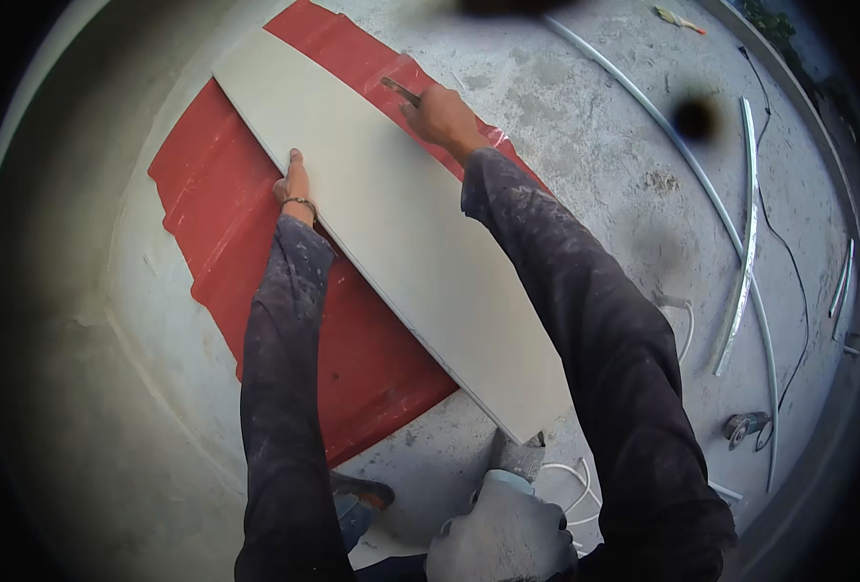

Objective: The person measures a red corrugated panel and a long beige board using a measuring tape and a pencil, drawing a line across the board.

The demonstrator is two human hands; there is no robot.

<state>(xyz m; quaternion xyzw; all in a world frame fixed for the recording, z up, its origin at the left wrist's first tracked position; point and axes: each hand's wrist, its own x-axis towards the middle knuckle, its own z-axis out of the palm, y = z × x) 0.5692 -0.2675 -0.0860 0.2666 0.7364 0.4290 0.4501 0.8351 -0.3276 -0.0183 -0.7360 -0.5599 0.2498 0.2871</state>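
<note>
Currently holds a white panel (401, 213) by its left edge with the left hand (295, 184), pinching between thumb on top and fingers at the side. Clasps a slim tool (399, 91) in the curled right hand (442, 118), near the opposite edge. Has the panel lying across a red corrugated sheet (218, 199) on a concrete floor (575, 145).

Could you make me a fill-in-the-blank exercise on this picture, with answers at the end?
The long off-white flat panel lies across a ribbed sheet coloured ____.
The slim brownish tool is in the ____ hand.
The left hand has a dark bracelet round its ____.
The small grey angle grinder lies on the person's ____-hand side.

Missing words: red; right; wrist; right.
</note>
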